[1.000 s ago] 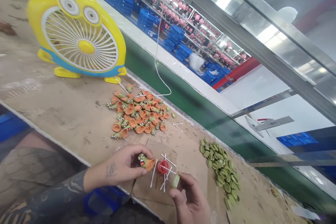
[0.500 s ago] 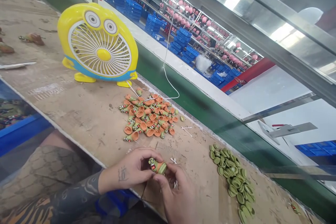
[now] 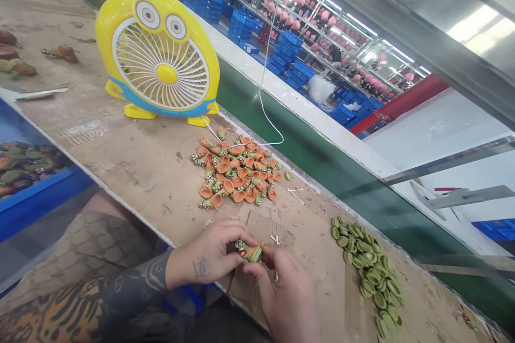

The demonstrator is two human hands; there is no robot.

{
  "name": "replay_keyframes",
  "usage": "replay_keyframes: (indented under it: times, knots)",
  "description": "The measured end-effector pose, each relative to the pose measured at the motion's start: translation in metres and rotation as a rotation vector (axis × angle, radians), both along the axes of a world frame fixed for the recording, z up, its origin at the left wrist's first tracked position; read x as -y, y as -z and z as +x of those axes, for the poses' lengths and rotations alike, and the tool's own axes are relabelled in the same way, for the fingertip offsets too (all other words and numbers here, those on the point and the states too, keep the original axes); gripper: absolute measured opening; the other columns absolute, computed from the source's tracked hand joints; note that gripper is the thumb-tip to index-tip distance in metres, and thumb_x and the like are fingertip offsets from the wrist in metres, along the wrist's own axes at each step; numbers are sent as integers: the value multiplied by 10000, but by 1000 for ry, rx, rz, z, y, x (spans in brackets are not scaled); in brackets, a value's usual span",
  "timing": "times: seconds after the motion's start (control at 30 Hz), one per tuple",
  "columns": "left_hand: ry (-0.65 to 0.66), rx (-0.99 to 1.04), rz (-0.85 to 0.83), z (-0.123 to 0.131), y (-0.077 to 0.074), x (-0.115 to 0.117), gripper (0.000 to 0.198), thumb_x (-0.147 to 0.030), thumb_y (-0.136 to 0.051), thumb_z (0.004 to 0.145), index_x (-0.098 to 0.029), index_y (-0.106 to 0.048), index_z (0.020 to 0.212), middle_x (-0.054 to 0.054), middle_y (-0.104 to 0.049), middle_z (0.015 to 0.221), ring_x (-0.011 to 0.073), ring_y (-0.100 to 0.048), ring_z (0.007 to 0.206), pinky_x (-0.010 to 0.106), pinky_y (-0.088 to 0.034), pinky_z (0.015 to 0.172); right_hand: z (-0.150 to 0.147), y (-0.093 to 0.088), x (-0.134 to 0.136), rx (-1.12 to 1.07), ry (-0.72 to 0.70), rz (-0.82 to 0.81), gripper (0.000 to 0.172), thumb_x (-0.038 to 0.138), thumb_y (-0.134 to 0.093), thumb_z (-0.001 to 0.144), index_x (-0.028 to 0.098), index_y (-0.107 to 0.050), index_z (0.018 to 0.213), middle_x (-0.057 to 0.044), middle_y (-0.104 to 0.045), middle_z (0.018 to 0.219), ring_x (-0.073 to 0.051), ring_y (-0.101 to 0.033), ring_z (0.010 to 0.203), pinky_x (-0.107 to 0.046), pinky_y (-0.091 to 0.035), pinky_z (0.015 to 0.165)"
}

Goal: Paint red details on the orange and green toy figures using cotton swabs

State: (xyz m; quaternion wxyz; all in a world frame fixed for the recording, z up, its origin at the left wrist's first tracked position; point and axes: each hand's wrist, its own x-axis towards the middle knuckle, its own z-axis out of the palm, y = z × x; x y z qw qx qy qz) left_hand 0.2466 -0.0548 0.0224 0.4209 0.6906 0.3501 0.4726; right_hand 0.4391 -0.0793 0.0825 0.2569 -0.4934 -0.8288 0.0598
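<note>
Between my two hands is a small green and orange toy figure (image 3: pixel 246 250) with a cartoon face, and a green oval cap (image 3: pixel 256 253) sits at its wide end. My left hand (image 3: pixel 215 252) pinches the face end between thumb and fingers. The cap end is gripped by the thumb and forefinger of my right hand (image 3: pixel 285 284). Beyond my hands lies a pile of similar orange and green figures (image 3: pixel 237 174), many with hollow orange ends showing. To the right, loose green oval caps (image 3: pixel 368 262) form a second pile.
A yellow fan (image 3: pixel 161 56) stands on the cardboard-covered table (image 3: pixel 132 171), its white cord (image 3: pixel 263 102) trailing behind the figures. Cotton swabs (image 3: pixel 295 194) lie near the pile. A blue bin (image 3: pixel 36 193) with more pieces is at the left edge. Behind runs a green belt (image 3: pixel 322 171).
The whole view has shifted, so the table items appear slightly farther right and mostly higher. Both hands still hold the toy figure with its cap, with little change in grip.
</note>
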Motion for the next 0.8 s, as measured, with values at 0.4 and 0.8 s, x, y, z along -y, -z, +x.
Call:
replay_keyframes:
  times: [0.4,0.8]
  knots:
    - [17,39,154,1,0,2,164,-164,-733,877,-147,-758,1038,123,-782,937,223,-732,858,300,-550,771,6,1,-2,24,-81,127,297,522,-497,1059,250,-613,1029,15,-728,821,-168,-722,736,-258,-536,646]
    - [40,38,113,1,3,4,219,-21,-672,819,-135,-763,982,118,-771,911,215,-721,849,295,-538,775,1,-3,-5,37,-124,49,300,519,-501,1052,248,-601,970,-1,-689,812,-195,-674,745,-292,-514,661]
